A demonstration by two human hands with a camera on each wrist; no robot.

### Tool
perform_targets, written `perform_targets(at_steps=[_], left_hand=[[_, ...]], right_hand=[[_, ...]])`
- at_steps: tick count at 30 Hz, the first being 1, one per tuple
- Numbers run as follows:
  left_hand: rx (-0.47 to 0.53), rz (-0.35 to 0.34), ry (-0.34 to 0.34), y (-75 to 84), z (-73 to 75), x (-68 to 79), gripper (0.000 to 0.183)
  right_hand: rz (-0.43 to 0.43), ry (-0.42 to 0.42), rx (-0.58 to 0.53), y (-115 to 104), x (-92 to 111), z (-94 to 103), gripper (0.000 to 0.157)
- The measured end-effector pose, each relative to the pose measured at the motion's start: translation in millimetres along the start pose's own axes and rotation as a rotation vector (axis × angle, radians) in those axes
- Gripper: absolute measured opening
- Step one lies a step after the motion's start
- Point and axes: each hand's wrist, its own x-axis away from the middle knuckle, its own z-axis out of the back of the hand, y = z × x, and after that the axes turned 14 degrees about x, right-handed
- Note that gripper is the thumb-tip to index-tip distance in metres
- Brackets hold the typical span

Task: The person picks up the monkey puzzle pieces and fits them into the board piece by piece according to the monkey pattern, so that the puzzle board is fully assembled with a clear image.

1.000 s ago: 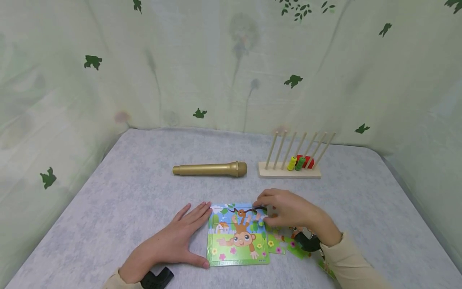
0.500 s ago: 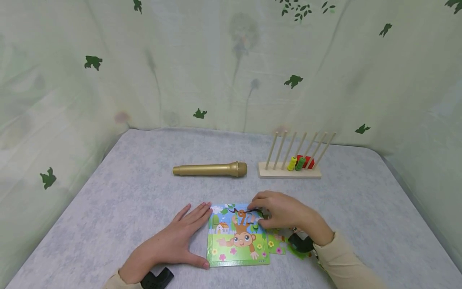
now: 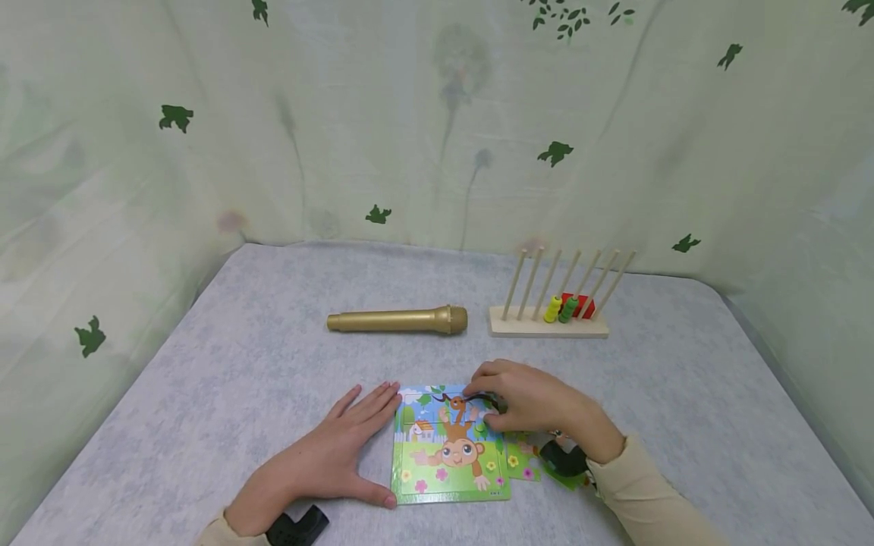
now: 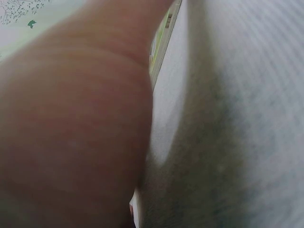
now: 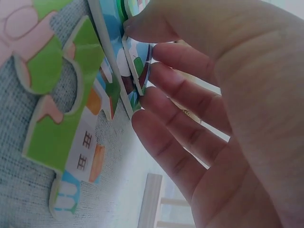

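Note:
A jigsaw puzzle board [image 3: 444, 485] with a monkey picture lies flat on the table in the head view. My left hand [image 3: 341, 447] is spread along its left edge, thumb and fingertips touching the frame. At the upper right corner, my right hand [image 3: 529, 398] pinches a puzzle piece [image 5: 134, 69] between thumb and fingers. The right wrist view has that piece tilted slightly over the board, its edge raised. Most of it is covered by the hand in the head view. Forearm and table cloth fill the left wrist view.
Loose puzzle pieces [image 3: 522, 459] lie right of the board, partly under the right wrist; one loose piece [image 5: 52, 137] shows a house. Behind, a gold toy microphone [image 3: 396, 320] lies left of a wooden peg rack [image 3: 512, 326] with yellow, green and red parts.
My right hand has moved left with the puzzle piece, from the board's right side onto its upper right corner. My left hand has stayed in place.

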Motion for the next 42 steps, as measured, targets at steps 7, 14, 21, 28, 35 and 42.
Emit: perform_targets(at_steps=[7, 14, 21, 28, 35, 42], left_hand=[[-0.009, -0.005, 0.004, 0.7, 0.6, 0.7, 0.131], [-0.002, 0.001, 0.002, 1.2, 0.7, 1.0, 0.131], [0.005, 0.012, -0.005, 1.2, 0.8, 1.0, 0.131], [-0.008, -0.003, -0.001, 0.4, 0.6, 0.6, 0.131], [0.01, 0.011, -0.007, -0.1, 1.4, -0.2, 0.131], [0.013, 0.011, -0.007, 0.5, 0.9, 0.3, 0.131]], right_hand=[[0.004, 0.002, -0.017, -1.0, -1.1, -0.8, 0.036], [0.013, -0.009, -0.018, -0.5, 0.0, -1.8, 0.035], [0.025, -0.007, -0.022, 0.9, 1.9, -4.0, 0.035], [0.031, 0.009, -0.059, 3.1, 6.7, 0.7, 0.035], [0.025, 0.008, -0.1, 8.3, 16.5, 4.9, 0.035], [-0.003, 0.012, -0.134, 13.7, 30.3, 4.2, 0.034]])
